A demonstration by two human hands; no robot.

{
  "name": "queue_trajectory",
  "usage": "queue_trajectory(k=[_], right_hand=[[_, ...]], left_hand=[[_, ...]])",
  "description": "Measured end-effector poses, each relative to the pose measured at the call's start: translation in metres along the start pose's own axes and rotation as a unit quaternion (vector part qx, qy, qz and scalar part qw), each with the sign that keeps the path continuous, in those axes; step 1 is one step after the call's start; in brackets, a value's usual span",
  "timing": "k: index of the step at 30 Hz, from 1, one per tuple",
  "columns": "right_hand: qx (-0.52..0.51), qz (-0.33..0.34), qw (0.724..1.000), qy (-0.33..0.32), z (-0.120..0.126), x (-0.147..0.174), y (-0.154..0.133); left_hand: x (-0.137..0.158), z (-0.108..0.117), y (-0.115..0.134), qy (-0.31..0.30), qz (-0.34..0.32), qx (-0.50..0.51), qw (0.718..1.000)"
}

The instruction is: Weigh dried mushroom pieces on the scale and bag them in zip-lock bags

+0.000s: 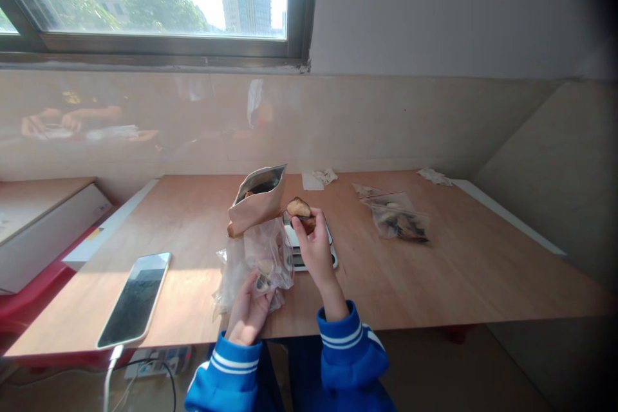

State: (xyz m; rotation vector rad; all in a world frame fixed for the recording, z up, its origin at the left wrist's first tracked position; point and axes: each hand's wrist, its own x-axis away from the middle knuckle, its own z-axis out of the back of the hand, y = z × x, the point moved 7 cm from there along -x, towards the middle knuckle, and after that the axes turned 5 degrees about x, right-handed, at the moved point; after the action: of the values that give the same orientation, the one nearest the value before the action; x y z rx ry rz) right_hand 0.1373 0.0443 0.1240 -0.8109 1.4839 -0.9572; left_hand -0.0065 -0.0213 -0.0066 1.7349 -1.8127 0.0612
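Observation:
Between the thumb and fingers of my right hand (316,246) are dried mushrooms (299,207), pale brown on top with a darker piece underneath. They are held up over a small white scale (300,262), which the hand partly covers. My left hand (248,310) is closed on the lower part of a clear zip bag (268,244); a pale piece shows through the plastic near its fingertips. More clear plastic bags (229,277) lie under and beside it. Just behind stands a kraft pouch (255,211), its top open, with brown pieces visible inside.
Two or more zip bags with dark dried pieces (403,222) lie to the right. A phone (135,299) on a white cable (110,376) rests at the left front. Crumpled tissue (324,176) sits at the back, by the tiled wall. Below the table edge is a power strip (159,362).

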Motion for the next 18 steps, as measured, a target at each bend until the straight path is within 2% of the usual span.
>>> queue_trajectory(k=[4,8,12,18], right_hand=[[0.032,0.141,0.989,-0.016,-0.02,-0.05,-0.046],[0.093,0.219,0.968,-0.085,-0.054,-0.089,-0.059],[0.154,0.243,0.953,-0.097,-0.073,-0.103,-0.052],[0.119,0.256,0.952,-0.119,-0.077,-0.094,-0.051]], left_hand=[[0.001,0.0,-0.002,0.002,0.01,0.005,1.0],[0.002,0.002,-0.002,0.003,0.008,0.006,1.0],[0.002,0.003,-0.003,-0.01,0.019,0.015,1.0],[0.001,0.004,-0.003,-0.02,0.012,0.006,1.0]])
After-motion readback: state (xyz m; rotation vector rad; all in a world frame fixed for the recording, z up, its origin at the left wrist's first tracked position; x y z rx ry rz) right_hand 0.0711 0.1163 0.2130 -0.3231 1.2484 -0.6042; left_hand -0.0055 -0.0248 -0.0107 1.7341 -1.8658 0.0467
